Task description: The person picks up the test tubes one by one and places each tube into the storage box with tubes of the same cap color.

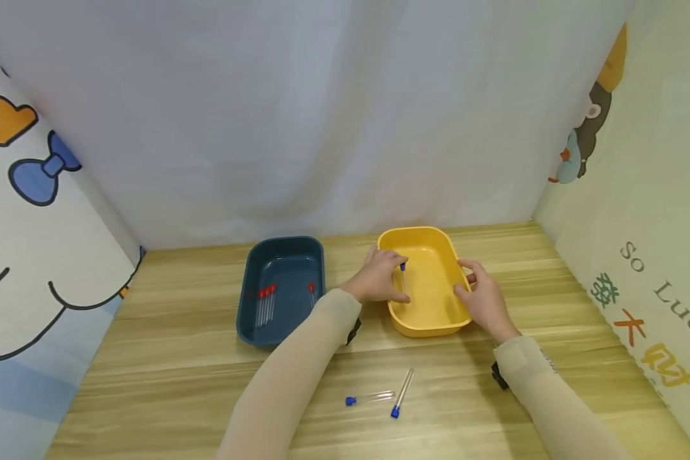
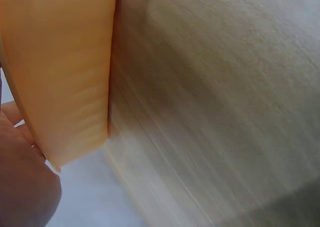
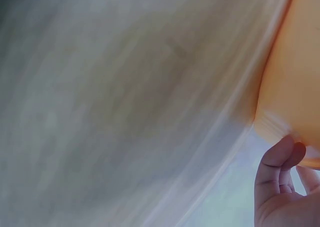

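Observation:
My left hand [image 1: 379,275] reaches over the left rim of a yellow tray [image 1: 431,322], forefinger and thumb spread inside. Between those fingertips shows a clear tube with a blue cap [image 1: 403,266]; whether the hand holds it or it lies in the tray I cannot tell. In the left wrist view, fingers [image 2: 11,112] show behind the tray's rim. My right hand [image 1: 485,303] grips the tray's right rim, thumb on the inside. Its curled fingers [image 3: 274,159] meet the tray's edge in the right wrist view. Two more blue-capped tubes [image 1: 402,393] [image 1: 374,397] lie on the table nearer me.
A dark blue tray [image 1: 244,313] stands left of the yellow one, holding several red-capped tubes [image 1: 266,306]; my left forearm covers its near right corner. A pale curtain [image 1: 322,128] rises behind the wooden table [image 1: 167,358], with printed panels on both sides.

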`<state>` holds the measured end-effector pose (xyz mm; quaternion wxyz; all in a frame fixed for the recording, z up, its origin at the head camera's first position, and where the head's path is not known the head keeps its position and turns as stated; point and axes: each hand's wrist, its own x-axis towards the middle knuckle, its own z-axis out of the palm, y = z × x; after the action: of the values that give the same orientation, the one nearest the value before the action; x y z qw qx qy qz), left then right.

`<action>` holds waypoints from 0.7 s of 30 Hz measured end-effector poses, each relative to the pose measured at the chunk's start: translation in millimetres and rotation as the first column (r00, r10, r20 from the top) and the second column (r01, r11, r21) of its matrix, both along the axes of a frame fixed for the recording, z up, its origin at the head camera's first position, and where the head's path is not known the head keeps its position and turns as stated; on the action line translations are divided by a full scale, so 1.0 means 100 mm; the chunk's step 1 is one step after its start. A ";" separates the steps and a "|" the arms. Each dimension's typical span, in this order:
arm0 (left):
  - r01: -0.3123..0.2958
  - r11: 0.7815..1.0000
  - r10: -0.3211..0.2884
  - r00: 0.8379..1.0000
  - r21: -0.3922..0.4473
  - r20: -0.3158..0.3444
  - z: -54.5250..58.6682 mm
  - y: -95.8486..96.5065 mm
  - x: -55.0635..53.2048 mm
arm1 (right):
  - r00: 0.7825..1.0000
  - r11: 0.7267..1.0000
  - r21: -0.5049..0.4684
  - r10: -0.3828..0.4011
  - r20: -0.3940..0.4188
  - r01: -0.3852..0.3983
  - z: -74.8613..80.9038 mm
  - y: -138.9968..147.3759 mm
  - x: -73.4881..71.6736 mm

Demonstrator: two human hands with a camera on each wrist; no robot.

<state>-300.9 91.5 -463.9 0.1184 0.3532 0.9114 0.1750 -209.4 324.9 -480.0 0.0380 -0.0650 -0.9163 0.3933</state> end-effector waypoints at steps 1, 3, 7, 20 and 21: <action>-0.008 1.000 0.008 1.000 -0.015 -0.003 0.00 0.01 0.00 | 1.000 1.000 0.000 -0.002 0.002 0.002 0.00 0.00 0.00; -0.024 0.999 0.023 1.000 -0.047 -0.006 0.00 0.03 0.00 | 1.000 1.000 0.003 -0.004 0.000 0.004 0.00 0.00 0.00; -0.056 0.992 0.055 0.998 -0.113 -0.009 0.00 0.08 0.01 | 1.000 1.000 0.016 -0.007 -0.016 0.008 -0.03 0.01 -0.01; -0.118 0.976 0.119 0.993 -0.184 -0.009 0.03 0.18 0.05 | 1.000 1.000 0.009 -0.001 -0.018 0.002 -0.05 0.02 -0.01; -0.120 0.976 0.122 0.993 -0.179 -0.003 0.03 0.19 0.05 | 1.000 1.000 0.009 0.000 -0.018 0.000 -0.05 0.02 0.00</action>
<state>-296.3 110.2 -460.8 0.1424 0.2842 0.9428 0.1006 -209.9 327.1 -484.7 0.0465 -0.0615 -0.9178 0.3895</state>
